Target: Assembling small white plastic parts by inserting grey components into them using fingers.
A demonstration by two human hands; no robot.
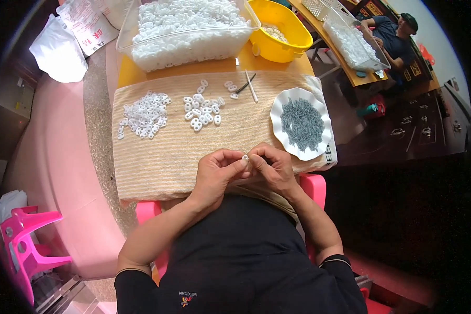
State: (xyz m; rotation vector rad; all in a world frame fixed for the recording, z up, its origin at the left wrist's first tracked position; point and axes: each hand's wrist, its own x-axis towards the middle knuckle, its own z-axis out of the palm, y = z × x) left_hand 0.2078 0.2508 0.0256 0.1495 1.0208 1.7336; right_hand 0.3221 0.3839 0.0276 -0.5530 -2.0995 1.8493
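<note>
Your left hand [218,170] and right hand [273,166] meet at the near edge of the bench [230,65], fingertips pinched together on one small white plastic piece [245,157]. Both hands are closed narrow around it. The piece sits between your thumbs and forefingers, above the beige ribbed cloth [167,152] that covers the bench.

On the cloth, far left, lies a heap of clear-white plastic rings [145,114]; just right of it, a looser group of white oval links [201,109]. A white scalloped dish of grey-blue small parts [301,124] stands to your right. Beyond, a clear plastic tub of white pieces [186,29] and a yellow plastic basin [279,31].
</note>
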